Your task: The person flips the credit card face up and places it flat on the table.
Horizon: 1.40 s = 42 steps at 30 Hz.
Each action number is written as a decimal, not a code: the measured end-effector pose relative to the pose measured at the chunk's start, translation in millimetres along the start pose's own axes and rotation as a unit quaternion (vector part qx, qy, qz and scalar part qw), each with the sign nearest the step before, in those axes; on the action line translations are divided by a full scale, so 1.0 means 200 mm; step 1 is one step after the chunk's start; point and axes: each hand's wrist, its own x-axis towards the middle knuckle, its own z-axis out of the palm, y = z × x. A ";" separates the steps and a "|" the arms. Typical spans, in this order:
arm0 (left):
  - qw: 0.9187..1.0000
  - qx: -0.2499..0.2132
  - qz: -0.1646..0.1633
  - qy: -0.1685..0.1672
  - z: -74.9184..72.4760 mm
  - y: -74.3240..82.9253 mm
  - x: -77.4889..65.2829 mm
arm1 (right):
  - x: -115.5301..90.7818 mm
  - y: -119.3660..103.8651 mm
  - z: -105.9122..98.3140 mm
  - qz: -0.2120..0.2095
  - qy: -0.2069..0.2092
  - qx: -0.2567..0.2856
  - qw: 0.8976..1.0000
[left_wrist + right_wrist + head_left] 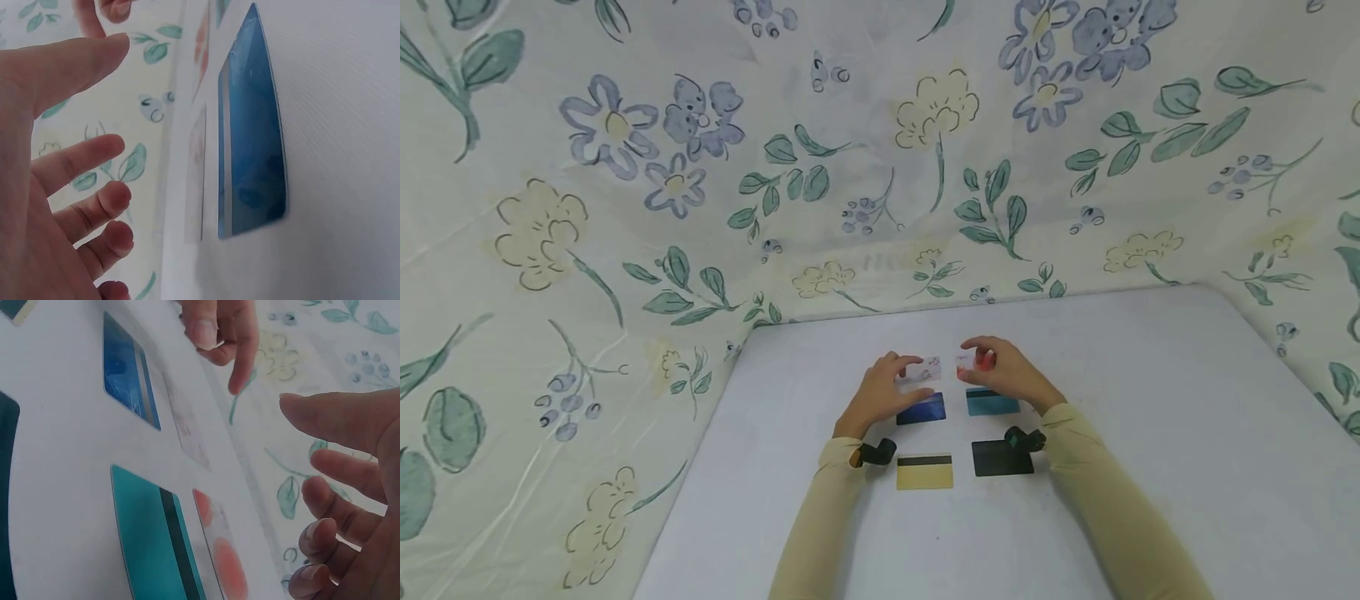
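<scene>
Head view: tabletop (805,383), three rows of two. Far: pale card (931,367), red-patterned card (963,363); middle: blue card (925,410), teal card (992,402); near: yellow card (924,475), black card (994,461). Left hand (882,393) and right hand (1011,371) about the far pair.

Left wrist view: left hand loosely spread, empty.

Right wrist view: right hand likewise. Step, apparently: squaring the far row; next likely calls for light fingertip nudges.

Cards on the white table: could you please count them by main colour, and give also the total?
Pale card: 1
Red-and-white card: 1
Blue card: 1
Teal card: 1
Yellow card: 1
Black card: 1
Total: 6
</scene>
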 end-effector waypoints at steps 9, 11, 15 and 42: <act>0.999 -0.033 -0.041 -0.005 -0.03 -0.07 -0.10 | 0.00 -0.01 0.08 -0.010 0.001 0.006 1.000; 0.998 -0.041 -0.048 -0.007 -0.04 -0.08 -0.11 | 0.00 -0.01 0.10 -0.021 0.001 0.008 1.000; 0.997 -0.050 -0.054 -0.008 -0.06 -0.10 -0.13 | 0.01 -0.01 0.13 -0.035 -0.011 0.011 0.999; 0.996 -0.024 -0.059 -0.058 -0.04 -0.16 -0.14 | -0.01 -0.02 0.23 0.019 -0.052 -0.009 0.998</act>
